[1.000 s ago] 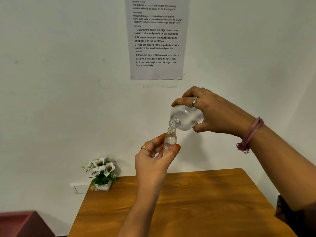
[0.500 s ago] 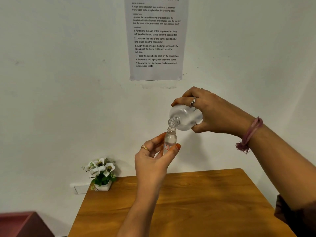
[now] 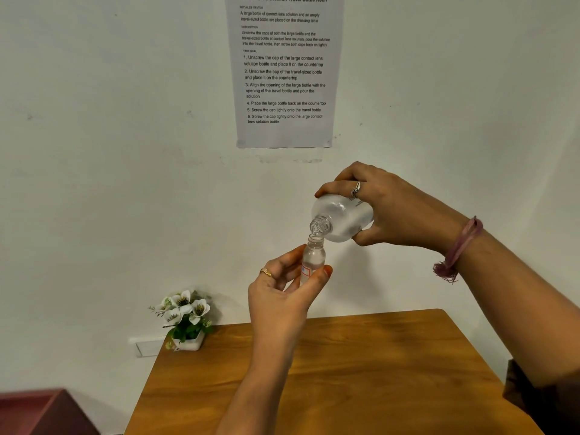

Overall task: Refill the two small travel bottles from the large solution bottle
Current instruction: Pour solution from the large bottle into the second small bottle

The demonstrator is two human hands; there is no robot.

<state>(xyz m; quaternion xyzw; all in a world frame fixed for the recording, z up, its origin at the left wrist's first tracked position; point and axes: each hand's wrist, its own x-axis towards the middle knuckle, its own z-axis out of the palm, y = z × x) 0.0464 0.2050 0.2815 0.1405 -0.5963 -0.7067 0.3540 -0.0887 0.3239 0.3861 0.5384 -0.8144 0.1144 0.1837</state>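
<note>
The left hand [image 3: 282,296] pinches a small bottle [image 3: 312,259] upright between thumb and fingertips, held in the air above the far edge of the wooden table [image 3: 345,372]. The right hand [image 3: 398,211] wraps closed around the big bottle [image 3: 343,219], tipped so its open neck points down and left, just over the small bottle's open mouth (touching or not, I cannot tell). A potted flower [image 3: 185,318] sits at the table's far left corner, below a printed sheet [image 3: 284,70] on the wall.
</note>
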